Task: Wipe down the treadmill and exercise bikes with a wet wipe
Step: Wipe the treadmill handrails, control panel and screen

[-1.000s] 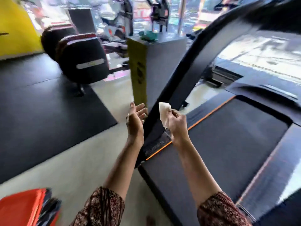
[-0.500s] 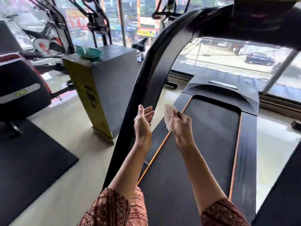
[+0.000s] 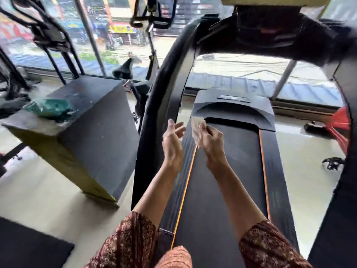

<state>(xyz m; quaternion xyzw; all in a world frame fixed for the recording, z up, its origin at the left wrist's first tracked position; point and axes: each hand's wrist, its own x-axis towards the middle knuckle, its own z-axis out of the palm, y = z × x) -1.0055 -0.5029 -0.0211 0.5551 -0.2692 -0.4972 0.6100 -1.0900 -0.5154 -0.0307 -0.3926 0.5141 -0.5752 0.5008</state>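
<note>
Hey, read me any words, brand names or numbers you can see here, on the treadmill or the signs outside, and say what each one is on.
No text here is legible.
Plate on the treadmill hood: lettering blurred, unreadable.
Red mark on the console: blurred, unreadable.
Yellow shop sign outside: too small and blurred.

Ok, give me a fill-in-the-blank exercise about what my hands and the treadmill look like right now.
1. The right hand pinches a white ____.
2. The open left hand holds ____.
3. The treadmill belt has ____ stripes along both edges.
Missing words: wet wipe; nothing; orange.
</note>
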